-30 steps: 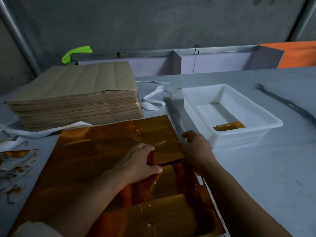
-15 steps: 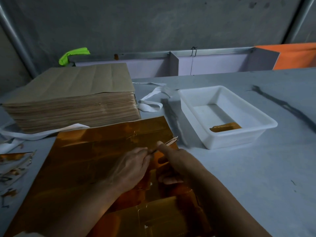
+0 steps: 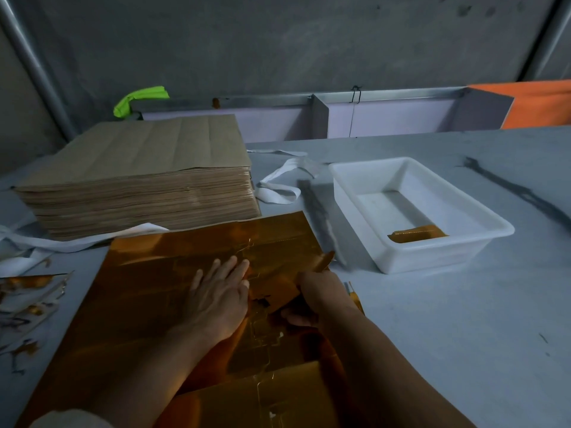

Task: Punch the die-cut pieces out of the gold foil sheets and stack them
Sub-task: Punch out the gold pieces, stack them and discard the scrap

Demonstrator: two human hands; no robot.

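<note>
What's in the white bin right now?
White bin holds a gold foil piece by its near wall; other visible floor is bare. That wall hides the floor's nearest strip; whether more pieces lie beneath is unclear.

Left hand [image 3: 217, 299] lies flat, fingers straight; right hand [image 3: 319, 296] beside it pinches a thin gold foil strip [image 3: 325, 261].

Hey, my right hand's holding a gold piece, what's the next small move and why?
Probably carry the piece over to the bin and lay it on the strip already there. The right hand grips it raised off the sheet, the left hand lies flat on the sheet, and the bin sits just to the right.
</note>
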